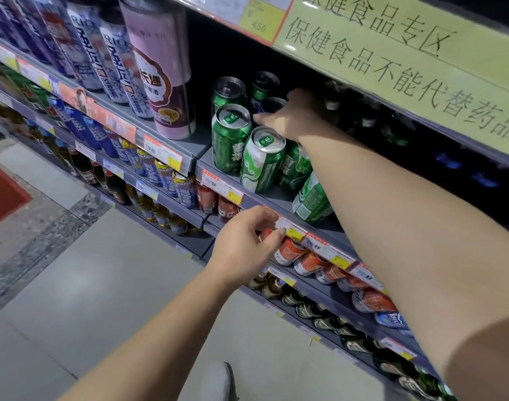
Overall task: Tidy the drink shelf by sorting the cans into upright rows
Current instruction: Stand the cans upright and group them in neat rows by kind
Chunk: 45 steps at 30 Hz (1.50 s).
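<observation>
Several green beer cans stand on the grey drink shelf (279, 198). One dark green can (229, 137) is at the front left, a green-and-white can (262, 160) stands beside it, and another green-and-white can (311, 199) sits near the edge under my right forearm. My right hand (293, 114) reaches deep into the shelf with its fingers curled around a dark can (272, 105) in the second row. My left hand (247, 241) hovers below at the shelf's front rail, thumb and fingers pinched near a price tag (293, 231), holding no can.
A tall pink can (163, 73) and blue-white cans (114, 59) fill the shelf to the left. Red-and-white cans (311, 261) line the shelf below, bottles lower still. A green paper sign (406, 62) hangs from the shelf above. Grey floor lies to the left.
</observation>
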Each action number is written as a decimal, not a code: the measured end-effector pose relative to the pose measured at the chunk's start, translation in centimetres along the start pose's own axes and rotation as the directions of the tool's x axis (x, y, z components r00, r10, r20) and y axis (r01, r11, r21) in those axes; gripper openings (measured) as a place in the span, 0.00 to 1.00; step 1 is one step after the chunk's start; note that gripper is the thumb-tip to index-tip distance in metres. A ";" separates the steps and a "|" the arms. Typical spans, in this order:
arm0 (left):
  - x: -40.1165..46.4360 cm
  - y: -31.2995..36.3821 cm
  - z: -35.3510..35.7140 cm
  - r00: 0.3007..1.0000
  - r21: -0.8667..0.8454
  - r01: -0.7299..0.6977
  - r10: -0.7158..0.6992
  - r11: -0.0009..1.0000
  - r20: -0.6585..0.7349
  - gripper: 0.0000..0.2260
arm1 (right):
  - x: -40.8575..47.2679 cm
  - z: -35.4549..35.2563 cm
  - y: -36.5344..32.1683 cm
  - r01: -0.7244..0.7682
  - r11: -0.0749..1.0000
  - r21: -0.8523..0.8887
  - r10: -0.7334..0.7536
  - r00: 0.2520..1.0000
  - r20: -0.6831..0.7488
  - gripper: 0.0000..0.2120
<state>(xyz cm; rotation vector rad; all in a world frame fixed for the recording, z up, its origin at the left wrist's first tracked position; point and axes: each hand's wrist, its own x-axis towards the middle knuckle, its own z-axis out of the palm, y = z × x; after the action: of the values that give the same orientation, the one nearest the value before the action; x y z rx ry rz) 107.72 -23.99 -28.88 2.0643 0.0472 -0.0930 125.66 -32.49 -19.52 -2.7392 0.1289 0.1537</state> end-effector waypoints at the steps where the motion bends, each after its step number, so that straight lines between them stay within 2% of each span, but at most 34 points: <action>1: 0.0 -0.3 -0.4 1.000 -0.007 0.011 -0.011 1.000 -0.018 0.08 | 0.3 0.2 -0.1 -0.007 1.000 0.004 0.007 1.000 -0.008 0.35; 3: 0.1 -0.6 -0.9 0.999 -0.027 0.018 -0.019 0.999 -0.047 0.08 | 0.5 0.4 0.0 0.006 0.999 0.046 -0.006 1.000 0.000 0.28; 5: 0.3 -0.7 -1.2 0.997 -0.055 0.013 -0.017 0.998 -0.073 0.08 | -0.1 0.3 0.2 0.064 0.987 0.147 -0.063 0.998 -0.009 0.25; 7: 0.7 -0.3 -1.4 0.993 -0.098 0.011 -0.022 0.995 -0.116 0.10 | -1.9 -0.4 0.3 0.152 0.952 0.267 -0.134 0.987 -0.084 0.24; 11: 1.8 1.0 -1.8 0.976 -0.151 -0.018 -0.015 0.988 -0.216 0.20 | -6.4 -2.6 1.1 0.249 0.900 0.357 -0.176 0.958 -0.226 0.17; 16: 2.9 3.5 -1.1 0.952 -0.065 -0.107 0.084 0.992 -0.294 0.26 | -11.7 -4.2 4.0 0.322 0.761 0.563 -0.094 0.913 -0.396 0.13; 19: 2.4 4.3 0.8 0.964 -0.042 -0.144 0.130 0.989 -0.232 0.27 | -16.1 -4.7 6.5 0.420 0.696 0.582 -0.029 0.826 -0.562 0.15; 21: 2.0 4.4 2.4 0.971 -0.024 -0.132 0.124 0.991 -0.203 0.27 | -19.5 -4.5 9.1 0.437 0.647 0.626 0.052 0.793 -0.607 0.22; 23: 1.5 4.6 3.9 0.971 0.007 -0.107 0.106 0.994 -0.212 0.25 | -23.0 -4.2 12.3 0.402 0.608 0.684 0.137 0.796 -0.590 0.27; 26: -0.3 6.0 6.4 0.954 0.048 -0.144 0.151 0.988 -0.260 0.21 | -27.5 -4.4 18.0 0.310 0.590 0.745 0.272 0.793 -0.545 0.28; 28: -1.8 7.8 8.6 0.912 0.122 -0.296 0.319 0.947 -0.260 0.21 | -29.3 -4.9 21.8 0.211 0.590 0.780 0.377 0.782 -0.497 0.28; 30: -2.7 10.0 11.2 0.860 0.184 -0.443 0.474 0.877 -0.188 0.25 | -30.3 -5.7 25.3 0.110 0.647 0.755 0.431 0.764 -0.481 0.28; 31: -3.0 11.1 12.7 0.853 0.192 -0.475 0.503 0.859 -0.139 0.28 | -30.5 -6.1 26.7 0.059 0.688 0.723 0.439 0.760 -0.480 0.28; 33: -3.4 12.9 15.5 0.891 0.192 -0.429 0.448 0.883 -0.074 0.29 | -30.4 -6.7 28.8 -0.015 0.741 0.671 0.450 0.753 -0.480 0.28; 35: -3.8 13.7 17.8 0.946 0.226 -0.299 0.319 0.927 -0.057 0.20 | -30.1 -7.0 30.2 -0.037 0.749 0.661 0.452 0.758 -0.470 0.28; 38: -3.3 13.2 20.2 0.993 0.247 -0.118 0.111 0.962 0.042 0.17 | -29.4 -6.8 31.3 -0.061 0.758 0.649 0.443 0.779 -0.444 0.30; 41: -2.2 13.1 21.1 0.995 0.260 -0.096 0.083 0.961 0.060 0.18 | -28.7 -6.7 31.7 -0.070 0.773 0.630 0.436 0.780 -0.449 0.31; 45: -0.2 13.6 22.2 0.988 0.299 -0.152 0.143 0.942 0.051 0.15 | -28.1 -6.4 31.5 -0.069 0.757 0.649 0.436 0.794 -0.424 0.27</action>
<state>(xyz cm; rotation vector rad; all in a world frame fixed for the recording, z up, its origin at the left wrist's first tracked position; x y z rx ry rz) 107.49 -49.99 -27.44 2.3648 -0.1485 -0.0383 94.94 -62.01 -22.07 -2.0116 0.6223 -0.5396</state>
